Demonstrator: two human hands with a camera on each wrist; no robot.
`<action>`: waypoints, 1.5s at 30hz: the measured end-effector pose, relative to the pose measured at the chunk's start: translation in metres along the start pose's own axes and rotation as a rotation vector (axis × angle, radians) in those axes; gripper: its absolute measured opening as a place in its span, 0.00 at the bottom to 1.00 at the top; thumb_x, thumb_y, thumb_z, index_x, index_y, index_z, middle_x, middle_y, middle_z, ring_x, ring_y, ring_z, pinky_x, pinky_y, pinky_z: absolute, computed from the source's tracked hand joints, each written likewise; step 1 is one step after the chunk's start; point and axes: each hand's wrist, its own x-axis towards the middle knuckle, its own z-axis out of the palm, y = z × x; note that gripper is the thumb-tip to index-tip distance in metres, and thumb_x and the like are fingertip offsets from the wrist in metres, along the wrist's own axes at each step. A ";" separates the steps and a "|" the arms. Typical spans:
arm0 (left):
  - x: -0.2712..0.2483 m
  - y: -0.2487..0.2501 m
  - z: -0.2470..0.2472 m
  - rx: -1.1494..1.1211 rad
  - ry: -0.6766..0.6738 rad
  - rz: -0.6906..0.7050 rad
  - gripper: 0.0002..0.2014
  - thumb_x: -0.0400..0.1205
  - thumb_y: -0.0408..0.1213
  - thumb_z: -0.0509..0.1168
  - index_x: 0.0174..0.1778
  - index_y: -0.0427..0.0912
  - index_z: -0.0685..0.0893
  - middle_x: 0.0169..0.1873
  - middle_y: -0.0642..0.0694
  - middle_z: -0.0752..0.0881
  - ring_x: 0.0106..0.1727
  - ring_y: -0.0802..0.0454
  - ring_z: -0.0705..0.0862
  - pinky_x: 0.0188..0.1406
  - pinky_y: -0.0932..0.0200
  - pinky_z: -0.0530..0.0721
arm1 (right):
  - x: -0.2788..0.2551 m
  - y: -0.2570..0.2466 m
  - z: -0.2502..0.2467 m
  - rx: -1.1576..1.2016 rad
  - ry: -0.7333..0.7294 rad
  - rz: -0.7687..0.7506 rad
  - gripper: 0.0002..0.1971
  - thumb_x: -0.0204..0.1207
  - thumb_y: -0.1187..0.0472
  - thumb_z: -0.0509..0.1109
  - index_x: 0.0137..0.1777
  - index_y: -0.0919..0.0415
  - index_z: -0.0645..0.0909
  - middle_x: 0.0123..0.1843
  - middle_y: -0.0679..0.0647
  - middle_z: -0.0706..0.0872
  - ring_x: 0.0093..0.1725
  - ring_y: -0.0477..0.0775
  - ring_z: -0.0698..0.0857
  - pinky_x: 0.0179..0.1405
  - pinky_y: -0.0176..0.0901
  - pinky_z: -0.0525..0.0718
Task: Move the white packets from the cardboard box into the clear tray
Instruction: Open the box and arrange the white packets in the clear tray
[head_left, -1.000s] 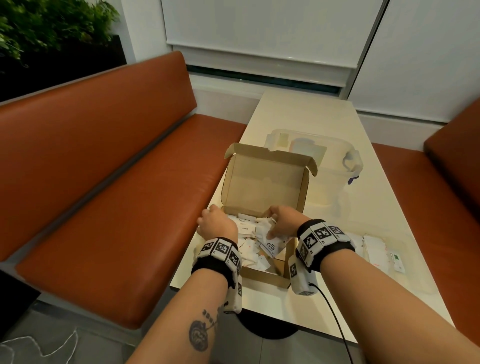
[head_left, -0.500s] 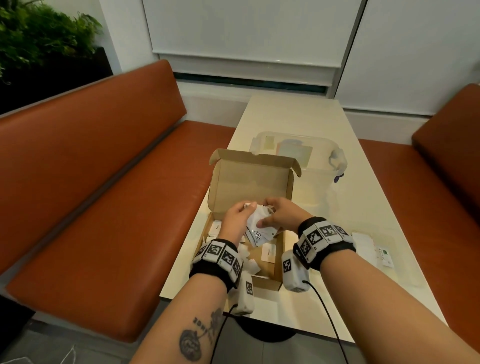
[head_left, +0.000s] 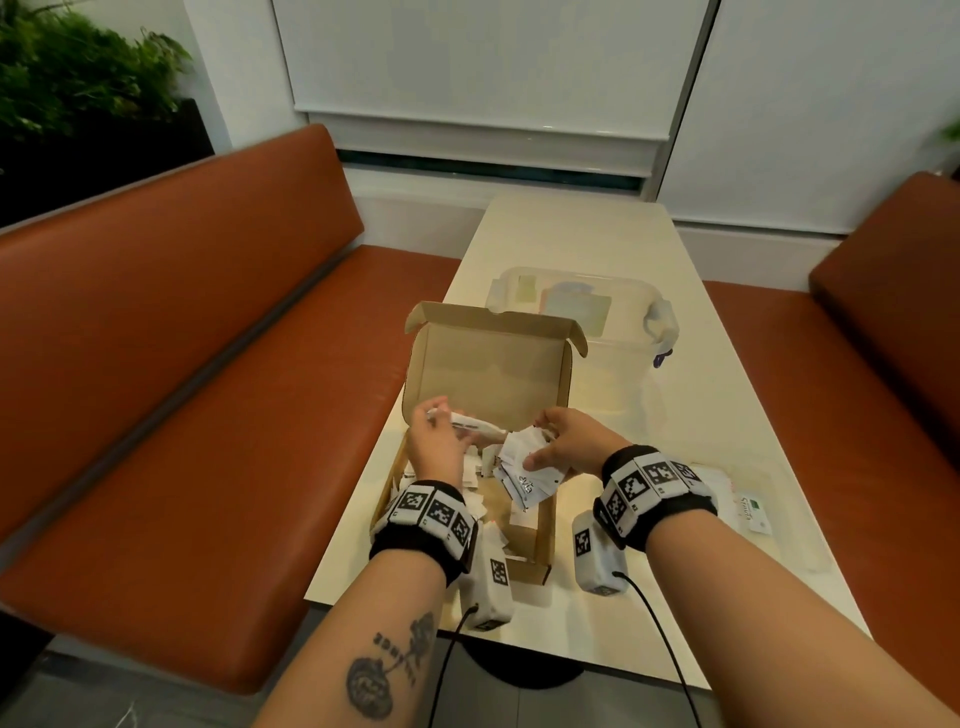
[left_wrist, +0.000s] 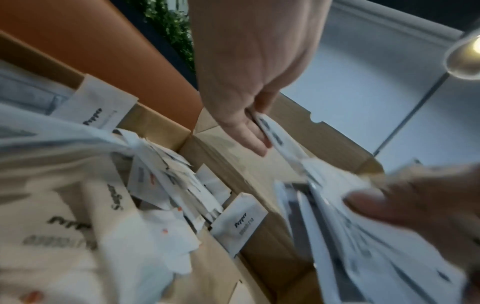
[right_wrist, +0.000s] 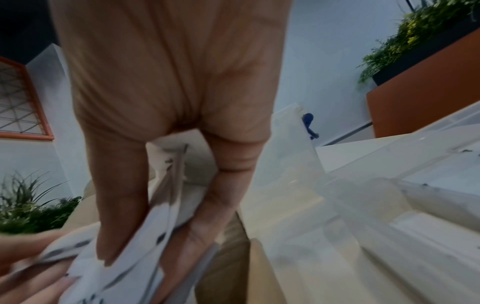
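The hands (head_left: 436, 441) hide much of the box (head_left: 488, 374) floor. Packets (left_wrist: 363, 236) in the left wrist view are motion-blurred, print unreadable. The box lid covers the near wall of the tub (head_left: 623, 291), contents unclear

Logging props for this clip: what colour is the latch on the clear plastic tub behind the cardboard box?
Dark blue latch, clearest in the right wrist view.

The cream table (head_left: 587, 244) in front of me runs away between two orange benches. On it, near my edge, sits the open cardboard box (head_left: 488, 374) with its lid standing up. Just behind the box stands a clear lidded tub (head_left: 631, 312). To my right lies the clear tray (head_left: 789, 499), with a few white packets (head_left: 753, 512) in it.
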 end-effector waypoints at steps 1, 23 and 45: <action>0.002 0.000 -0.002 0.004 0.039 0.021 0.07 0.88 0.35 0.54 0.55 0.44 0.77 0.48 0.44 0.81 0.42 0.52 0.86 0.29 0.66 0.85 | -0.001 0.002 -0.002 0.018 0.006 0.003 0.29 0.70 0.65 0.78 0.70 0.62 0.72 0.63 0.59 0.80 0.46 0.57 0.86 0.35 0.41 0.88; -0.084 -0.016 0.117 -0.031 -0.759 -0.339 0.21 0.84 0.44 0.63 0.68 0.34 0.78 0.55 0.34 0.85 0.51 0.42 0.86 0.54 0.51 0.84 | -0.058 0.072 -0.084 0.573 0.191 -0.063 0.18 0.73 0.68 0.74 0.63 0.64 0.77 0.55 0.67 0.86 0.49 0.63 0.88 0.45 0.53 0.89; -0.093 -0.066 0.161 0.023 -0.663 -0.506 0.16 0.84 0.28 0.62 0.67 0.30 0.78 0.55 0.31 0.84 0.47 0.39 0.86 0.51 0.43 0.84 | -0.049 0.121 -0.085 0.061 0.246 0.086 0.26 0.77 0.59 0.70 0.75 0.59 0.72 0.69 0.59 0.80 0.62 0.55 0.80 0.59 0.40 0.75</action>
